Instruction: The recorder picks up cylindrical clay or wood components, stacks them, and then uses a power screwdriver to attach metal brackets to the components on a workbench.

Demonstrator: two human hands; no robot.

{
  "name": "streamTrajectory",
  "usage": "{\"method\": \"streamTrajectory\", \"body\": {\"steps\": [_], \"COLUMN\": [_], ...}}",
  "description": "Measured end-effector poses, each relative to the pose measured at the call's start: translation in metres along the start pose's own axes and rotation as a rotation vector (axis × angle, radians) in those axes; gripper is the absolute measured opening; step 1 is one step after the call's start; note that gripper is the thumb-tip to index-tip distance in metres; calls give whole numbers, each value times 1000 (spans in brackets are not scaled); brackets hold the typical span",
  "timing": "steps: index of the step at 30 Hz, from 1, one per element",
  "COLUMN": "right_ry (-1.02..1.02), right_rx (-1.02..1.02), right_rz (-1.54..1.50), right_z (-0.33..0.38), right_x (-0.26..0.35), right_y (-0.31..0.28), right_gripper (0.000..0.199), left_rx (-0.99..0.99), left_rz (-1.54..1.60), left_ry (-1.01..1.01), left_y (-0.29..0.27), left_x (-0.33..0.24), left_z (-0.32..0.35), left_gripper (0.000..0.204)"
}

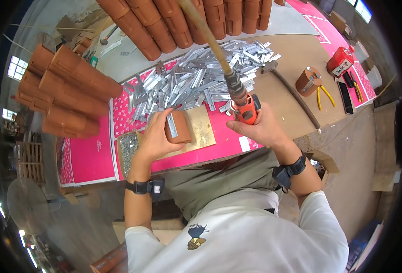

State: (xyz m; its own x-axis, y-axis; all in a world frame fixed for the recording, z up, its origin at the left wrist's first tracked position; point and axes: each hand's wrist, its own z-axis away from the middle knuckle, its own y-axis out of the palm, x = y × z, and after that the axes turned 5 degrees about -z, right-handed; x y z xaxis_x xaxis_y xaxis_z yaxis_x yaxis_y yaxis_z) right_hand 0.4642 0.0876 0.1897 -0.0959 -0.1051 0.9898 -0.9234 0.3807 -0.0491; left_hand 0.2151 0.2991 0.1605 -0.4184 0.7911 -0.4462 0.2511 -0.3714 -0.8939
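Note:
My left hand (pixel 157 136) grips a short terracotta-brown cylinder (pixel 182 125), its fingers and thumb around the sides. A silver metal strip (pixel 172 124) lies along that piece. Under it is a flat tan board (pixel 202 129) on the pink tabletop. My right hand (pixel 264 129) is closed round a red power drill (pixel 246 112), upright beside the board. A long tan pole (pixel 205 34) runs from the top of the view to the drill's dark front part; how they join I cannot make out. A large pile of silver metal strips (pixel 192 79) lies just beyond both hands.
An open box of small metal fasteners (pixel 129 150) sits left of my left hand. Brown cylinders (pixel 73 86) are stacked at left and back. On the right lie a hammer (pixel 296 95), another cylinder (pixel 308 82), yellow-handled pliers (pixel 324 94), a phone (pixel 345 97) and a red container (pixel 340 62).

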Motion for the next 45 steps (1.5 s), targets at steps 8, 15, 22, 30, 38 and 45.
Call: {"method": "streamTrajectory", "body": {"steps": [8,15,22,30,38,45], "right_ry": [21,11,-117,-86,136,109], "right_rx": [29,104,128,226,1053,716], "right_rz": [-41,-39,57,-69,-453,-404], "right_z": [-6,-15,-34,-53,-87,-56], "right_x": [-3,2,10,14,28,40], "right_y": [8,23,42,65,53,77], "right_gripper": [26,27,27,41,59,27], "left_rx": [-140,-24,-148,-268,-245,-825], "left_rz": [12,-20,10,24,758,872], "left_ry": [10,-38,-5,-77,696,743], "left_y": [-1,-12,1,1,-47,-52], "left_x": [3,-6,6,-13,-131,-197], "left_z": [5,-1,10,26,102,94], "left_gripper": [107,104,107,108,40,16]}}
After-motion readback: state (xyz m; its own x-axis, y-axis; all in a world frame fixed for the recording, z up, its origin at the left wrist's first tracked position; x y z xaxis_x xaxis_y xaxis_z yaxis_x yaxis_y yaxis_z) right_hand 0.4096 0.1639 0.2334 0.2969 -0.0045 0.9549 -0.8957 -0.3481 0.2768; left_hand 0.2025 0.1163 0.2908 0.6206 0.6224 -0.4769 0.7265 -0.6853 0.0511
